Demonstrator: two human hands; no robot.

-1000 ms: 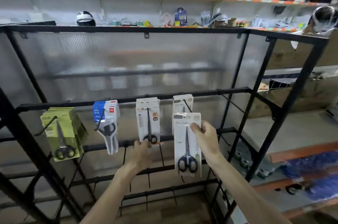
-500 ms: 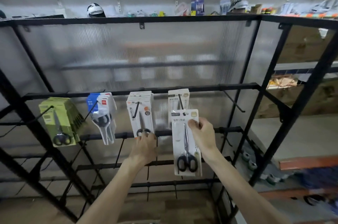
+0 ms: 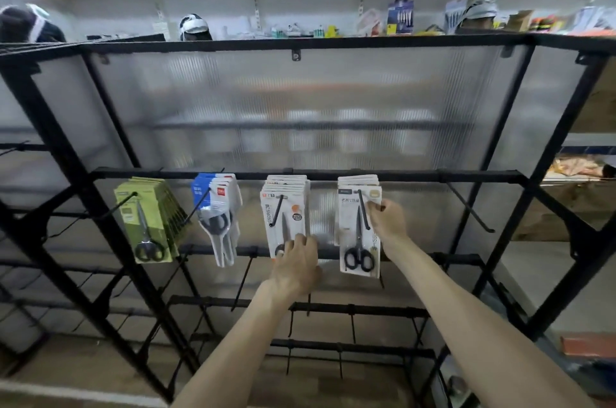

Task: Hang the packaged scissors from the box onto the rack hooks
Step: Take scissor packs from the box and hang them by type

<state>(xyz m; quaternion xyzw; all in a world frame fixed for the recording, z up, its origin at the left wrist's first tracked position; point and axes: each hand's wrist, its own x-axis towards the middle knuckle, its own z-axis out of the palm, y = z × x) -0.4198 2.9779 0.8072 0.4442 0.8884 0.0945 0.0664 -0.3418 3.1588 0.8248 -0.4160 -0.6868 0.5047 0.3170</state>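
Note:
A white pack of black-handled scissors (image 3: 358, 231) hangs on the rightmost loaded hook (image 3: 363, 209) of the black rack (image 3: 300, 175), in front of more packs of the same kind. My right hand (image 3: 386, 222) pinches the pack's upper right edge. My left hand (image 3: 296, 266) touches the bottom of the neighbouring white pack stack (image 3: 283, 214) with its fingers. Further left hang blue-and-white packs (image 3: 216, 207) and green packs (image 3: 146, 221). The box is out of view.
A bare hook (image 3: 470, 209) sticks out to the right of the loaded ones. Lower rails carry several bare hooks (image 3: 243, 281). A ribbed translucent panel (image 3: 300, 107) backs the rack. Behind it is a wall shelf (image 3: 300, 30) with goods, and people in headgear stand there.
The pack in my right hand has moved up and back onto the hook, and now hangs against the stack. My left hand stays at the neighbouring stack. The view has shifted upward.

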